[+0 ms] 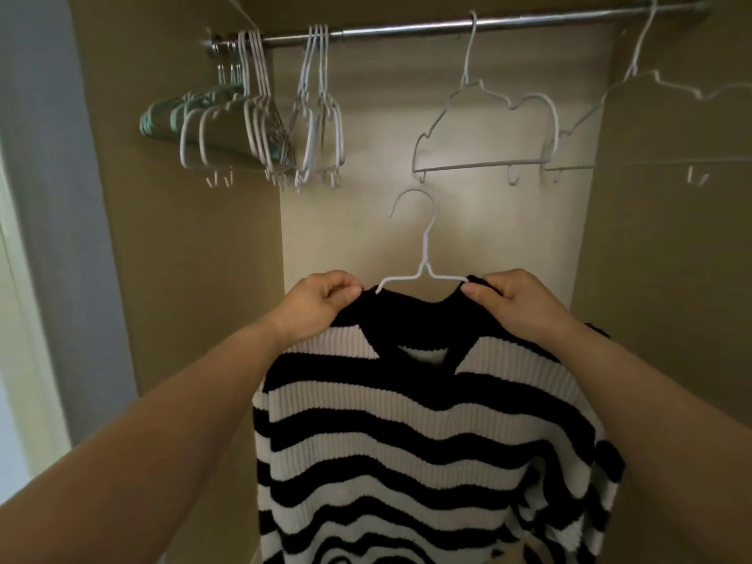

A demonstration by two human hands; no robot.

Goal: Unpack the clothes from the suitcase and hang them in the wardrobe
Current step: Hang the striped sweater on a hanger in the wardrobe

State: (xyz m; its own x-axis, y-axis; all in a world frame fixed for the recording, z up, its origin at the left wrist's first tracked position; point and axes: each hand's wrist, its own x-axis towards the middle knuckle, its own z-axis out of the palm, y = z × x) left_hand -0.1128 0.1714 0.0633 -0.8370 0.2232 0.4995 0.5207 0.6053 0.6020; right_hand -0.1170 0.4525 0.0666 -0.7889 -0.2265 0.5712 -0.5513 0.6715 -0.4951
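A black-and-white striped knit sweater (411,433) hangs in front of me on a white wire hanger (423,254), whose hook rises free above the black collar. My left hand (321,299) grips the sweater's left shoulder at the hanger's end. My right hand (512,299) pinches the right shoulder at the other end. Both are held below the metal wardrobe rail (447,24). The suitcase is out of view.
On the rail, a bunch of white and green empty hangers (244,128) crowds the left end. Another white cluster (319,116) hangs beside it. Two single empty white hangers (488,128) (667,116) hang to the right. The brown wardrobe walls (183,238) close in both sides.
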